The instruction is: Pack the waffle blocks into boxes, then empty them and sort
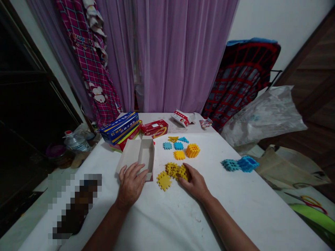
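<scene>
Lying on the white-covered counter (170, 216): an open carton (147, 155) and a notched yellow cluster (172, 169).
Pale inside, its lid (131, 151) spread leftward, the carton points lengthwise away from the person; the left hand (132, 183) lies across its near end, fingers apart. The right hand (195, 181) has thumb and fingers about the lattice-like cluster's right end, grip unclear; the cluster's long axis runs crosswise. One flat toothed plate (164, 181) lies just nearer.

The single view looked out from my head, facing forward and down, near above my bare left hand (131, 183) and bare right hand (195, 179), across the white cloth-covered table (164, 223) toward the pleated purple curtain (172, 55).
</scene>
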{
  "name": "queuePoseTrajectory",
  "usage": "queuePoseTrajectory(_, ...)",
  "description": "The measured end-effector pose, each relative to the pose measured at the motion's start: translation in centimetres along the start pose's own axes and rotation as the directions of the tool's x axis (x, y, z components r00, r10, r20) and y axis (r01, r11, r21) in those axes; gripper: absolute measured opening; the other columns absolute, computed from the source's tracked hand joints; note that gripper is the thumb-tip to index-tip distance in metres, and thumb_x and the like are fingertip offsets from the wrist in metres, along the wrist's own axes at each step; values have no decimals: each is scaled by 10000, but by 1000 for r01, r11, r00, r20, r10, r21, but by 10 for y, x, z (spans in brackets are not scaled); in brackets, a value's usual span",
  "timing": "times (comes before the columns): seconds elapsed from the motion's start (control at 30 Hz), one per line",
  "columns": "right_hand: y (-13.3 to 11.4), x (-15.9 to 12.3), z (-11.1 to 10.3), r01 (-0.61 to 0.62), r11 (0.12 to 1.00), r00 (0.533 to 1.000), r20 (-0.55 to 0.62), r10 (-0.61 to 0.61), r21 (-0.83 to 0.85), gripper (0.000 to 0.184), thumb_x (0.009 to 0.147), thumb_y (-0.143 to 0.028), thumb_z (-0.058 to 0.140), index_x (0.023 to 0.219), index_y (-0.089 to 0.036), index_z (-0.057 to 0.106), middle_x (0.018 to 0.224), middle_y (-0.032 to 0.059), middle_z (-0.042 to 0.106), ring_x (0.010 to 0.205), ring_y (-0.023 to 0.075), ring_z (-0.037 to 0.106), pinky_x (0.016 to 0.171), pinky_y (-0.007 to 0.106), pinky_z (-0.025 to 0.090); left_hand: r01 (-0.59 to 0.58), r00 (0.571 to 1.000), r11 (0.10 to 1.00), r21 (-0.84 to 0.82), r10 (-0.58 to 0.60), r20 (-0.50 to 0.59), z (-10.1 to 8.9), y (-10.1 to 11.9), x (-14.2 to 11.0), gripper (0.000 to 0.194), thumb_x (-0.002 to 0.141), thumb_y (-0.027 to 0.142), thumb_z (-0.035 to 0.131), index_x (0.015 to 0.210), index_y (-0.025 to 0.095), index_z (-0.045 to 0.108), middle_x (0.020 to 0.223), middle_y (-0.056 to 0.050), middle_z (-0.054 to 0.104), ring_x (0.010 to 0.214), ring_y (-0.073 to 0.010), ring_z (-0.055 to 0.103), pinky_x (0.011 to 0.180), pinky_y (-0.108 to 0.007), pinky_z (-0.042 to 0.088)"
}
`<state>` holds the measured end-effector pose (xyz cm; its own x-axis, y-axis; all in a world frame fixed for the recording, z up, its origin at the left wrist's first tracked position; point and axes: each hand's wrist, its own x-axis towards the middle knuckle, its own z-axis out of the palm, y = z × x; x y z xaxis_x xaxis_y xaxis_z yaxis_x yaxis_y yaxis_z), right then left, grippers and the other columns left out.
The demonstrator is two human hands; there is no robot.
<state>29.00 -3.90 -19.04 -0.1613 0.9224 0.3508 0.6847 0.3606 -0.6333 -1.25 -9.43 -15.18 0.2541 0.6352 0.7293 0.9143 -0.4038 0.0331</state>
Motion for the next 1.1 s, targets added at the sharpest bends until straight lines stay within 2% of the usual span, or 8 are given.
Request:
queuePoseTrajectory(0.13, -2, 6, -3, -39, 999, 999, 1, 39, 6, 629, 761, -457, 603, 1334, -204, 543, 1263, 112, 646, 1114, 281, 622, 953, 439, 501, 17, 1000, 1000, 4, -17, -10, -3, 3, 3, 236, 890, 203, 575, 1082, 301, 670, 1201, -45, 684, 1226, -257, 536, 1090, -509, 253)
queuePoseTrajectory(0.23, -12, 12, -5, 17, 999, 1000, 17, -17, -39, 626, 770, -439, 593, 1346, -199, 535, 1275, 116, 638, 1125, 283, 613, 959, 438, 493, 38, 999, 999, -1, -38, -23, -5, 9, 8, 203, 897, 196, 564, 1028, 297, 682, 1191, -42, 688, 1223, -256, 537, 1087, -513, 256)
queuePoseTrajectory(0.4, -27, 12, 1, 125, 975, 987, 120, -104, -182, 605, 751, -358, 619, 1329, -195, 547, 1185, 126, 677, 1060, 296, 631, 916, 449, 507, 56, 997, 998, -28, -58, -59, -5, 15, 12, 192, 914, 192, 539, 992, 289, 685, 1175, -45, 694, 1214, -249, 540, 1081, -515, 266)
queuePoseTrajectory(0.5, -27, 6, 7, 157, 967, 986, 93, -141, -202, 605, 752, -314, 610, 1341, -203, 528, 1207, 129, 663, 1068, 296, 623, 911, 459, 510, 70, 996, 997, -37, -72, -58, -5, 15, 12, 195, 918, 195, 533, 990, 291, 686, 1194, -52, 683, 1224, -249, 532, 1077, -521, 272)
queuePoseTrajectory(0.63, -21, 4, 10, 113, 980, 992, 65, -104, -161, 594, 775, -355, 595, 1341, -190, 526, 1206, 136, 664, 1075, 295, 626, 918, 458, 511, 83, 996, 996, -33, -84, -35, -4, 15, 10, 195, 909, 189, 544, 975, 296, 693, 1219, -56, 664, 1237, -248, 521, 1085, -530, 275)
queuePoseTrajectory(0.77, -23, 10, -2, 6, 993, 996, 94, 5, -116, 630, 772, -414, 587, 1354, -187, 511, 1259, 130, 642, 1126, 294, 610, 949, 441, 487, 95, 994, 994, -50, -97, -49, -1, 15, 9, 196, 903, 185, 547, 972, 285, 701, 1252, -74, 639, 1247, -256, 508, 1081, -532, 290)
queuePoseTrajectory(0.93, -58, 41, -28, -60, 994, 980, 186, 76, -94, 675, 781, -445, 589, 1388, -178, 462, 1230, 121, 645, 1060, 272, 627, 883, 396, 493, 93, 987, 991, -96, -104, -120, 3, 15, 8, 187, 898, 182, 555, 961, 273, 705, 1260, -79, 628, 1242, -255, 508, 1083, -518, 293)
queuePoseTrajectory(1.1, -115, 102, -25, 125, 981, 958, 274, -80, -151, 592, 783, -376, 614, 1324, -159, 507, 1164, 128, 659, 1040, 262, 611, 874, 369, 459, 103, 985, 989, -108, -116, -124, 4, 16, 8, 184, 904, 196, 545, 963, 270, 704, 1266, -85, 624, 1251, -257, 503, 1083, -507, 297)
